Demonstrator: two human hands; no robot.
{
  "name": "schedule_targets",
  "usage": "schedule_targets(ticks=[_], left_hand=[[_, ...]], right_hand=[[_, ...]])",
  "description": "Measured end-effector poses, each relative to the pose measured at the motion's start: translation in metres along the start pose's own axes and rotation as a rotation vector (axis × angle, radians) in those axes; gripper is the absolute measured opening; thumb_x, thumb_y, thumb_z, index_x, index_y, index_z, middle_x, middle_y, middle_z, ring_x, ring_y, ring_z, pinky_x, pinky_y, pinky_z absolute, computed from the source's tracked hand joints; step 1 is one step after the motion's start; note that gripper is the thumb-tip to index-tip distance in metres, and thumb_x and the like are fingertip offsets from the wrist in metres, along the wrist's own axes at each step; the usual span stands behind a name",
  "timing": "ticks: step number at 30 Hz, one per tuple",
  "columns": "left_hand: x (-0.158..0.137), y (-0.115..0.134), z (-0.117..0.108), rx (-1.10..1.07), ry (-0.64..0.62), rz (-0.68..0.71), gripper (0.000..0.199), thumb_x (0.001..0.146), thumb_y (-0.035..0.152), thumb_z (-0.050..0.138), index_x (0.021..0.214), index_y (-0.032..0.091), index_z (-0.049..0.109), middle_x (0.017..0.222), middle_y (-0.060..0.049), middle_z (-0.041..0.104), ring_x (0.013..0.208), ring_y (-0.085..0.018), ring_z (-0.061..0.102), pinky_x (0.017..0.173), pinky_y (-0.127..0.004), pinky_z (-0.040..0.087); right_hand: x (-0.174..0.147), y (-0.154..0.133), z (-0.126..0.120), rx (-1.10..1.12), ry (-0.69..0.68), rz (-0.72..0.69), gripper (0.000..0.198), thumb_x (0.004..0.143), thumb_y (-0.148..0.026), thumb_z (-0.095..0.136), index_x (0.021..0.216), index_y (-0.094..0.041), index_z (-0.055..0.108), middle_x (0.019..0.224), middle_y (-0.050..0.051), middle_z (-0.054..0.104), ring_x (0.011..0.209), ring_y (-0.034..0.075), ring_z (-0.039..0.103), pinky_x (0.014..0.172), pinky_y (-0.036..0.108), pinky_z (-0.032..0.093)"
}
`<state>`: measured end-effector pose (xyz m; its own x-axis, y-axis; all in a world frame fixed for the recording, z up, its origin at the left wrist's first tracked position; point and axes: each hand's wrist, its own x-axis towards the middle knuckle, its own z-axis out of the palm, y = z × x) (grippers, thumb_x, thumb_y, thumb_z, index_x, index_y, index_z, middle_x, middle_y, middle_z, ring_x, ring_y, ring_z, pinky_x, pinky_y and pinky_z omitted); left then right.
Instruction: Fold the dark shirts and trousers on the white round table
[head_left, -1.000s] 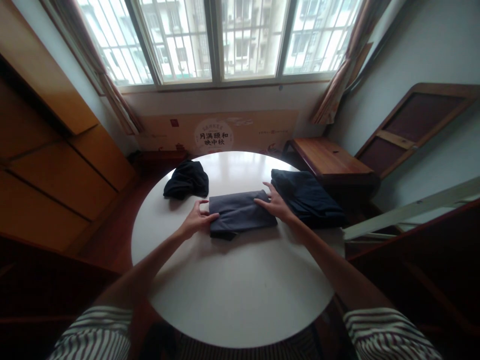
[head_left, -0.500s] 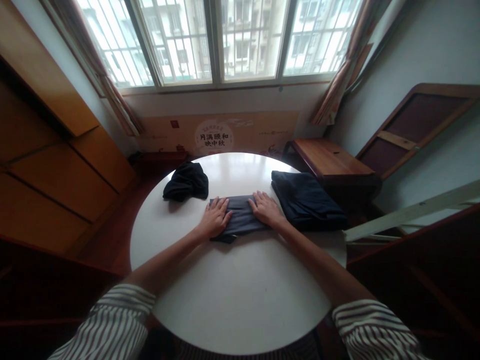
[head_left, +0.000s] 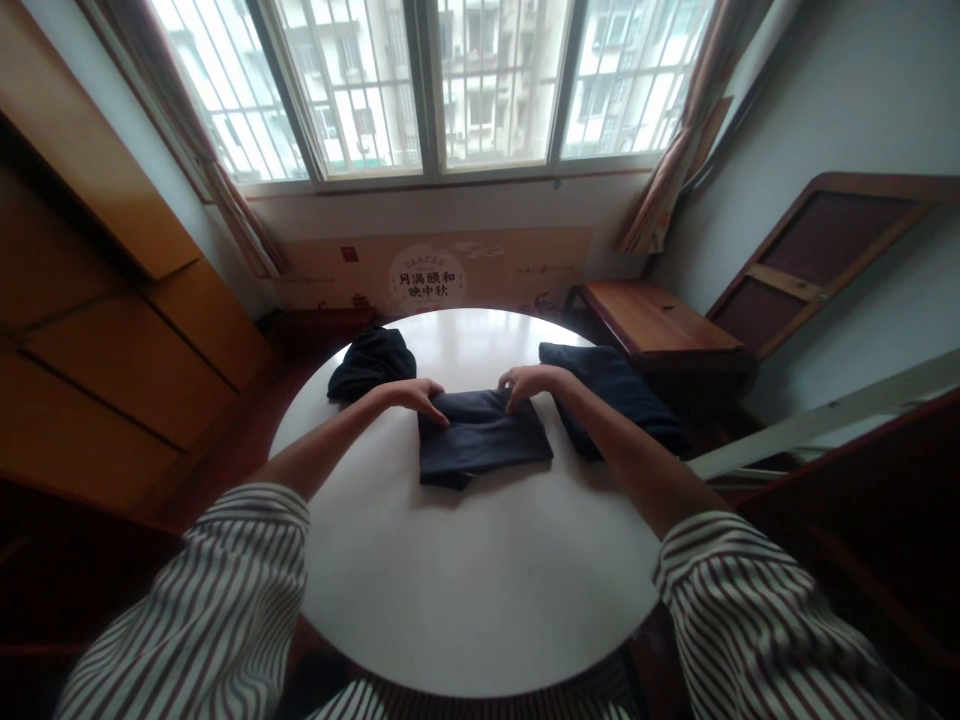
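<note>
A folded dark grey garment (head_left: 484, 445) lies flat on the white round table (head_left: 480, 590), a small darker flap poking out at its near left corner. At its far left corner, my left hand (head_left: 420, 395) pinches the cloth, thumb on top and the other fingers partly hidden behind the edge. My right hand (head_left: 525, 383) grips the far edge toward the right in the same way, fingers curled. The far edge looks slightly raised between them.
A crumpled black garment (head_left: 373, 363) sits at the table's far left. A folded dark navy garment (head_left: 619, 400) lies at the right, partly behind my right forearm. Beyond stand a wooden side table (head_left: 660, 318), a pale rail (head_left: 825, 420) and wooden cabinets (head_left: 135, 370).
Both hands were lying flat on the grey garment. They have moved to its far edge and closed on it, uncovering its middle.
</note>
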<state>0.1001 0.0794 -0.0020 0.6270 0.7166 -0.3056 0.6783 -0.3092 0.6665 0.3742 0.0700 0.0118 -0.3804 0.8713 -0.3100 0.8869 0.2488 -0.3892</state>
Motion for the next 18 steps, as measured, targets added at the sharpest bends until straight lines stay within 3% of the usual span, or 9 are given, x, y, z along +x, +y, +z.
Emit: schedule_targets(ticks=[2,5,8,10,13,18], left_hand=[[-0.005,0.012,-0.003,0.011,0.004,0.054,0.042,0.045,0.030,0.090,0.081,0.018,0.072,0.071,0.001,0.067,0.065,-0.018,0.060,0.059,-0.024,0.045],[-0.026,0.035,-0.013,0.150,0.156,0.192,0.040,0.057,0.026,0.084,0.095,0.018,0.072,0.076,-0.001,0.066,0.071,-0.020,0.061,0.066,-0.025,0.046],[-0.056,0.062,-0.018,0.358,0.462,0.294,0.027,0.076,0.022,0.071,0.102,0.020,0.072,0.089,-0.005,0.067,0.092,-0.025,0.061,0.086,-0.033,0.046],[-0.075,0.072,-0.008,0.458,0.624,0.333,0.026,0.084,0.020,0.062,0.108,0.021,0.071,0.100,-0.008,0.066,0.105,-0.028,0.058,0.097,-0.040,0.042],[-0.096,0.063,0.038,0.524,0.687,0.367,0.030,0.093,0.018,0.049,0.116,0.022,0.069,0.108,-0.012,0.066,0.110,-0.029,0.057,0.102,-0.048,0.039],[-0.134,0.015,0.138,0.605,0.475,0.454,0.034,0.098,0.015,0.041,0.120,0.020,0.066,0.111,-0.014,0.069,0.107,-0.028,0.061,0.094,-0.044,0.047]], right_hand=[[-0.008,-0.006,-0.010,-0.001,-0.040,-0.023,0.040,0.048,-0.020,0.089,0.085,-0.016,0.074,0.078,0.004,0.071,0.075,0.024,0.066,0.068,0.031,0.051],[-0.036,-0.015,-0.025,-0.010,0.019,-0.082,0.035,0.060,-0.018,0.084,0.094,-0.016,0.072,0.080,0.004,0.069,0.075,0.022,0.064,0.069,0.029,0.048],[-0.073,-0.022,-0.034,-0.085,0.327,-0.224,0.038,0.079,-0.019,0.072,0.116,-0.019,0.066,0.092,0.008,0.070,0.086,0.024,0.064,0.078,0.033,0.047],[-0.096,-0.024,-0.027,-0.162,0.525,-0.334,0.036,0.088,-0.016,0.060,0.125,-0.019,0.062,0.104,0.012,0.070,0.098,0.028,0.064,0.087,0.039,0.047],[-0.121,-0.019,0.013,-0.264,0.636,-0.435,0.044,0.093,-0.007,0.042,0.131,-0.019,0.060,0.130,0.014,0.063,0.119,0.030,0.057,0.101,0.049,0.044],[-0.167,0.004,0.118,-0.384,0.529,-0.600,0.050,0.085,0.001,0.044,0.130,-0.013,0.061,0.133,0.016,0.062,0.124,0.028,0.057,0.102,0.045,0.050]])
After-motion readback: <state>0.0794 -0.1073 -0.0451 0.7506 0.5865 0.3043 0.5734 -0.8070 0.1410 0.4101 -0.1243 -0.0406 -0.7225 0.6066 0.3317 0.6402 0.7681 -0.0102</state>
